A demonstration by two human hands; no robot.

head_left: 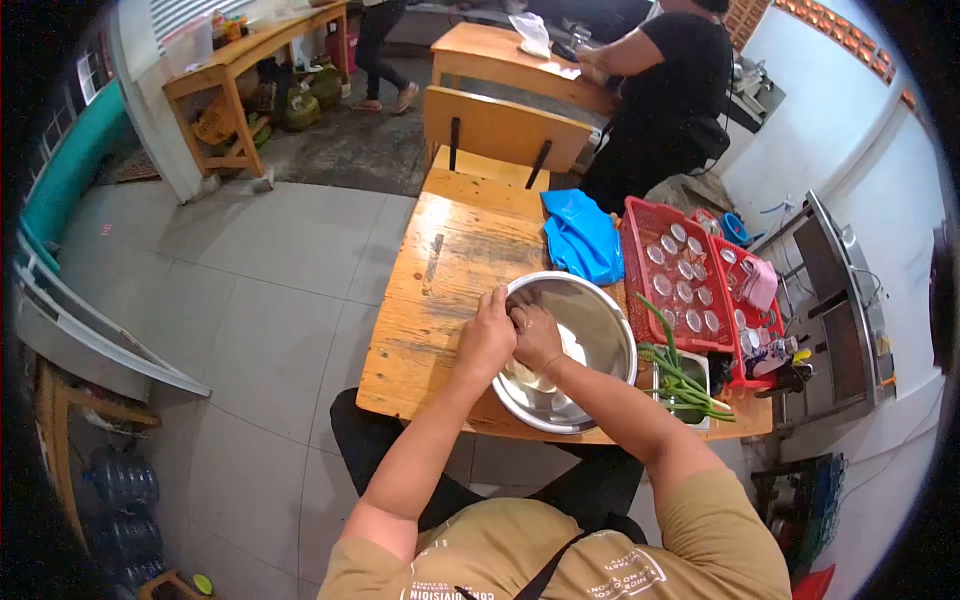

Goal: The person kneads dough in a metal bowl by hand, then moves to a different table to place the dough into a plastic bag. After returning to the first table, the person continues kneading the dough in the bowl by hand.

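Note:
A large stainless steel bowl (622, 335) sits near the front edge of the wooden table. Inside it lies a pale, whitish mass like dough (530, 375), partly covered by my right hand and forearm. My left hand (487, 335) is closed over the bowl's left rim. Within the bowl, my right hand (535, 333) has its knuckles up and its fingers curled downward, close beside the left hand. Whatever its fingertips hold is hidden.
On the wooden table (400, 345) lie a blue plastic bag (582, 238), a red crate (632, 250) of glasses and green onions (680, 385) over a metal container. A chair (505, 130) stands beyond. A person in black (665, 100) works at another table (490, 45).

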